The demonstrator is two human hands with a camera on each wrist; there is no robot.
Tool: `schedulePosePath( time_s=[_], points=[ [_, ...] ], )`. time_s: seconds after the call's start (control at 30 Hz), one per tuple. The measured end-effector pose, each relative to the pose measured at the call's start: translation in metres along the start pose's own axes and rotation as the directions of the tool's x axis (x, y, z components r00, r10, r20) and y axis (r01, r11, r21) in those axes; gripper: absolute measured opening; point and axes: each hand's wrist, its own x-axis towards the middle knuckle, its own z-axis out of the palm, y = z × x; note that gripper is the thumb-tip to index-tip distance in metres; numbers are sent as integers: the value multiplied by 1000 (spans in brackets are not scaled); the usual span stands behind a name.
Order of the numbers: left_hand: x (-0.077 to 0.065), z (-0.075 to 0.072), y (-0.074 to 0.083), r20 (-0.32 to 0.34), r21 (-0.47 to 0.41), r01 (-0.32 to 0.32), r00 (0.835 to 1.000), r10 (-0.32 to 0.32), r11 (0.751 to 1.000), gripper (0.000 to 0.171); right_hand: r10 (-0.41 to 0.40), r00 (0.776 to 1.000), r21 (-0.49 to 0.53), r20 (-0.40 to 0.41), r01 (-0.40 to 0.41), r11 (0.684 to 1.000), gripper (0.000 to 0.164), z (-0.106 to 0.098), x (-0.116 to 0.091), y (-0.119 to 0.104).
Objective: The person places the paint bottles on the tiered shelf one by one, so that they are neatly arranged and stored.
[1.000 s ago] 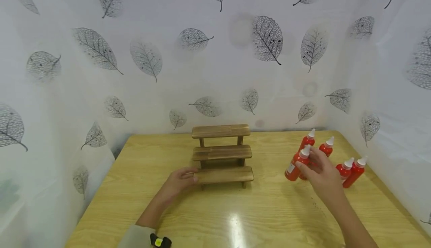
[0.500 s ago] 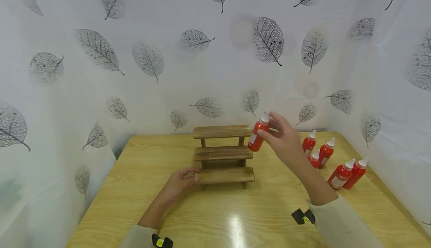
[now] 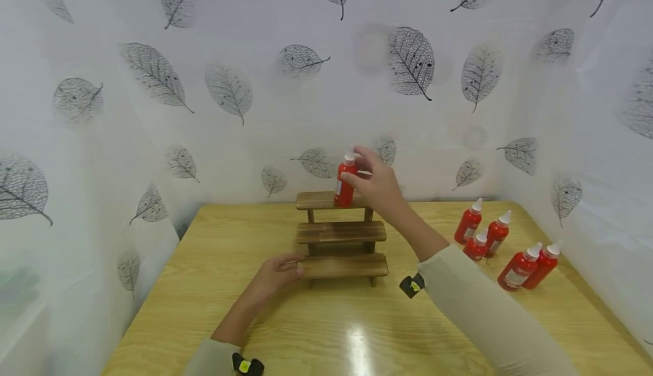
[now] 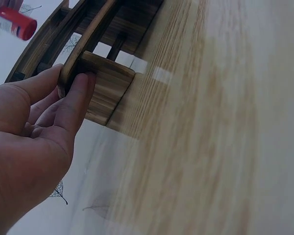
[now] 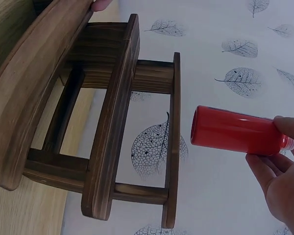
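A three-step wooden rack (image 3: 340, 232) stands on the table. My right hand (image 3: 378, 186) pinches a red squeeze bottle (image 3: 344, 186) near its neck, under the white nozzle cap. Upright in the head view, the bottle is over the top step. In the right wrist view a small gap separates the bottle's base (image 5: 195, 126) from the top board (image 5: 172, 142). At the rack's left end, my left hand (image 3: 278, 274) holds the lowest step (image 3: 343, 266). The left wrist view shows thumb and fingers (image 4: 77, 98) pinching that board's end.
Several more red squeeze bottles (image 3: 517, 270) stand in a loose group on the right side of the table (image 3: 245, 231). A white sheet (image 3: 245, 155) printed with leaves hangs behind the table and along both sides.
My right hand has carried the red bottle from the group at right, leftward and up, to above the rack's top step. My left hand keeps its hold on the lowest step.
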Motion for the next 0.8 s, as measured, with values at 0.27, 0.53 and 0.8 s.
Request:
schedulePosePath(
  time_s=[0.27, 0.53, 0.8],
  points=[
    [0, 1, 1, -5, 7, -6, 1000, 6, 1000, 51, -16, 999, -27, 32, 17, 999, 67, 25, 27, -1],
    [0, 0, 0, -4, 22, -7, 1000, 7, 1000, 51, 4, 997, -60, 78, 1, 998, 67, 37, 34, -1],
    [0, 0, 0, -12, 11, 1, 1000, -1, 1000, 50, -7, 997, -80, 82, 14, 997, 66, 39, 32, -3]
  ],
)
